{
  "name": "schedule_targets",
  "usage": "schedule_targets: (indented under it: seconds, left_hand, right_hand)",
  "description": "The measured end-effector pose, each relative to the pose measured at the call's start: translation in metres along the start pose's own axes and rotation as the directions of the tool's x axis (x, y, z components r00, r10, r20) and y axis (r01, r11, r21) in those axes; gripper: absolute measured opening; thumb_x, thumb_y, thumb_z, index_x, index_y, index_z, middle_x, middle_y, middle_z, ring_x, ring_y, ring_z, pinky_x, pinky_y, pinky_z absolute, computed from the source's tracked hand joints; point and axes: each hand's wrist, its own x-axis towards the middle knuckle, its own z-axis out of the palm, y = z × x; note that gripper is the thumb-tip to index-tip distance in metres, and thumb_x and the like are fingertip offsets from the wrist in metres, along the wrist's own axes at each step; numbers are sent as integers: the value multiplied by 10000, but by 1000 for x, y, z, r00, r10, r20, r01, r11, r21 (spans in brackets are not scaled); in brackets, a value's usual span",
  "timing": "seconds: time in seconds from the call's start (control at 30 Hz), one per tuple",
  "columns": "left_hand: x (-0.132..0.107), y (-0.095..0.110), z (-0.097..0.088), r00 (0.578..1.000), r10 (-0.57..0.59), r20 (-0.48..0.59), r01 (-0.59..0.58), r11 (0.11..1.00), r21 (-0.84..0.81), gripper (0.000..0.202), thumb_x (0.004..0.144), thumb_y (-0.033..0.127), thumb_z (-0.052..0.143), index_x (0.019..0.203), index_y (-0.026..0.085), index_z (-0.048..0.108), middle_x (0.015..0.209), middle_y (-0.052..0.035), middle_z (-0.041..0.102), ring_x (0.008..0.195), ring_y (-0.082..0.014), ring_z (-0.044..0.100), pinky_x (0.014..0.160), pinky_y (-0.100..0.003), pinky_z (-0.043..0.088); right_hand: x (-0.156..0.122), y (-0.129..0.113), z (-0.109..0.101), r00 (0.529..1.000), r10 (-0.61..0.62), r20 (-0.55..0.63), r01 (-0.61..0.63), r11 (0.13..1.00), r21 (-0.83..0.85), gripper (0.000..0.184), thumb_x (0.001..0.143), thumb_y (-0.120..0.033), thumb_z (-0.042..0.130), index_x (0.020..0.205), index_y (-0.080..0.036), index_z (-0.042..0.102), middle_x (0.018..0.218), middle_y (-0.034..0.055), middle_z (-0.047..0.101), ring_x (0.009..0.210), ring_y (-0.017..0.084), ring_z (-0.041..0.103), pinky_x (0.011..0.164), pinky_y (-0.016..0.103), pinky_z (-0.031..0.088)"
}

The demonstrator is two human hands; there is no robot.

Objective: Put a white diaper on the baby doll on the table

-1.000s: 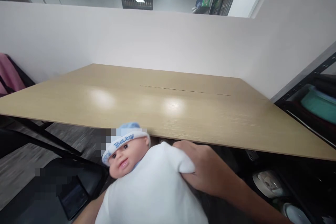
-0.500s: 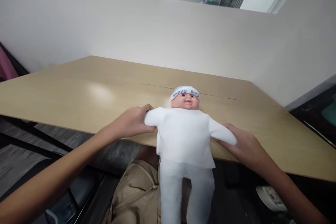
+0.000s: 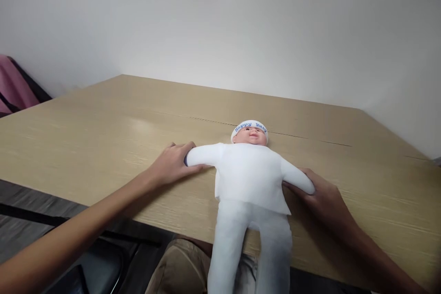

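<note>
A baby doll (image 3: 251,179) in a white suit and a white cap with blue lettering lies face up on the light wooden table (image 3: 103,133). Its legs hang over the near edge above my lap. My left hand (image 3: 170,165) grips the end of the doll's arm on the left side, fingers curled around it. My right hand (image 3: 322,197) holds the end of the doll's other arm, pressed against the tabletop. Both of the doll's arms are stretched out sideways.
A white partition wall (image 3: 220,32) runs along the table's far side. A pink cloth over a dark chair (image 3: 14,94) shows at the far left. A black chair seat (image 3: 89,271) sits below the table's near edge, beside my tan trousers (image 3: 179,271).
The doll has gone from in front of my chest, below the table edge, up onto the tabletop. My hands moved with it and now hold its arms spread flat.
</note>
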Motion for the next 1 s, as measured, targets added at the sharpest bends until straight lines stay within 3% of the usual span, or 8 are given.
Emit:
schedule_targets:
  seconds: [0.2,0.33,0.6,0.7,0.9,1.0]
  left_hand:
    - [59,-25,22,989,0,-150,2,1000,11,768,907,923,589,1230,230,660,1114,-120,803,1027,-366,737,880,-450,523]
    - [101,-43,39,950,92,-298,-75,995,69,725,954,870,566,1234,210,671,1117,-130,808,1069,-356,743,1072,-505,478]
    - [174,-65,54,931,63,-360,-25,994,108,747,950,878,571,1223,190,668,1076,-145,776,1042,-364,698,1078,-550,447]
    - [182,-73,53,931,74,-358,-44,995,89,725,949,860,600,1221,192,674,1165,-161,749,1117,-377,649,1078,-557,465]
    - [161,-96,51,947,124,-295,-127,992,8,659,1026,725,597,1400,186,661,1445,-175,660,1308,-384,577,1150,-558,484]
    - [160,-99,50,956,103,-274,-113,993,-23,654,1039,719,576,1396,183,690,1453,-164,694,1309,-377,608,1165,-558,475]
  right_hand:
    - [59,27,24,992,-70,-109,60,994,-97,560,985,-775,603,1196,-281,760,1165,98,842,1025,381,775,839,455,557]
    - [102,42,37,976,-168,-137,153,981,-119,620,1013,-788,568,1252,-252,764,1236,117,832,1104,389,758,937,486,563]
    - [180,59,54,964,-222,-149,202,970,-138,638,1024,-770,569,1299,-224,756,1273,150,810,1162,410,731,1011,542,569]
    - [191,63,54,953,-256,-163,239,964,-119,681,1017,-750,602,1430,-215,689,1377,165,768,1237,421,705,1072,563,557]
    - [174,75,45,955,-285,-87,281,958,-55,615,1082,-644,532,1556,-256,596,1492,157,712,1315,427,678,1115,603,541]
    - [173,75,43,962,-269,-35,269,963,-15,589,1096,-615,503,1571,-274,576,1523,144,698,1341,422,671,1119,607,541]
